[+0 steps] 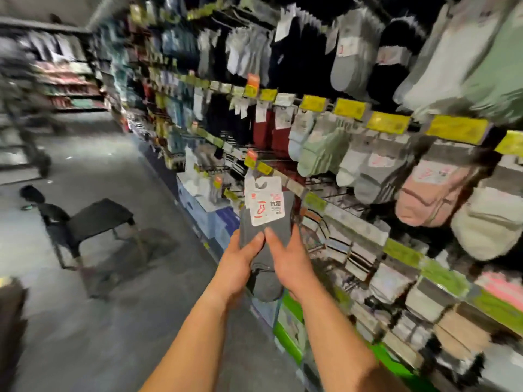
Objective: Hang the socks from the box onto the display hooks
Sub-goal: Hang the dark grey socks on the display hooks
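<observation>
A stack of grey socks (276, 222) with a white and red paper label (264, 203) is held upright in front of the display wall. My left hand (239, 265) grips the stack from the left, thumb on its front. My right hand (290, 260) grips it from the right, thumb beside the left one. The label end points up toward the bare wire hooks (331, 190) of the display. The lower toe end of the socks hangs between my wrists. No box is in view.
The display wall (368, 142) runs along the right, full of hanging socks with yellow price tags (387, 123). A black chair (93, 219) stands on the grey floor at left. Shelves (70, 86) stand at the far left. The picture is blurred.
</observation>
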Available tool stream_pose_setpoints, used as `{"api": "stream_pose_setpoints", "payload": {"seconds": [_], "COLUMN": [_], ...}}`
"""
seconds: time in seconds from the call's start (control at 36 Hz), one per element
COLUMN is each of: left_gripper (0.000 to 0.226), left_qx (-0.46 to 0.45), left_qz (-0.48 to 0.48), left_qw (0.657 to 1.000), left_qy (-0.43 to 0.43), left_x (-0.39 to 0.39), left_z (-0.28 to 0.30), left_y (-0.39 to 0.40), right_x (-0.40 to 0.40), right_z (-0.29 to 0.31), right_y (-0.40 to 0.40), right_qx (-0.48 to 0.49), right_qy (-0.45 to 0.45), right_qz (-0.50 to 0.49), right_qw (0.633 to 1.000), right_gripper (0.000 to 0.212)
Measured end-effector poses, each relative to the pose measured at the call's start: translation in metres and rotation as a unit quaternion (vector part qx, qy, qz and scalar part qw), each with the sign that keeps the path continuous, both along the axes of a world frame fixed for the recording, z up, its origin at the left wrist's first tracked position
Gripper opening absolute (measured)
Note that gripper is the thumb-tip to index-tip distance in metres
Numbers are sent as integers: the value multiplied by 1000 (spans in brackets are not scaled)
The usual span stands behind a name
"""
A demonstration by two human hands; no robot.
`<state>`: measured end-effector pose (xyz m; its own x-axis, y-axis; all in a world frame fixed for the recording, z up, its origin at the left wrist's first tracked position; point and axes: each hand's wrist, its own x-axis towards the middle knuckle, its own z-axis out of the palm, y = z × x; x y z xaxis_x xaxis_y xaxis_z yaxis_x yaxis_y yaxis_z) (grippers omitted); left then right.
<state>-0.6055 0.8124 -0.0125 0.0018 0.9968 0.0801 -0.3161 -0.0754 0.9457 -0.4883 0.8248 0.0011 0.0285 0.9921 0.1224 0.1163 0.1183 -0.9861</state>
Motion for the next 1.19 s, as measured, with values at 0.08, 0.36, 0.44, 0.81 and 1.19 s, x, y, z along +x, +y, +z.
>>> {"api": "stream_pose_setpoints", "payload": {"seconds": [0.08,0.36,0.44,0.81,1.19], "left_gripper": [41,38,38,38,39], "left_qx": [3,-14,-20,-29,-49], "left_qz": [34,105,99,25,-19], "left_qw": [999,993,991,995,996], "left_qy": [3,-53,-88,-90,-67], "left_x": [-36,-149,-181,-380,-492], "left_z": [10,5,-7,19,3], "left_y": [36,159,198,385,609], "right_x": [-38,-160,-195,-393,-498], "right_z": [4,6,-2,7,-15], "right_y": [47,184,224,396,611], "right_qx": [-4,-7,-4,0,11], "right_qy": [-3,-55,-71,-13,0], "right_qz": [27,67,60,-20,-64], "right_qw": [1000,996,996,1000,998], "right_gripper": [30,47,37,70,40]}}
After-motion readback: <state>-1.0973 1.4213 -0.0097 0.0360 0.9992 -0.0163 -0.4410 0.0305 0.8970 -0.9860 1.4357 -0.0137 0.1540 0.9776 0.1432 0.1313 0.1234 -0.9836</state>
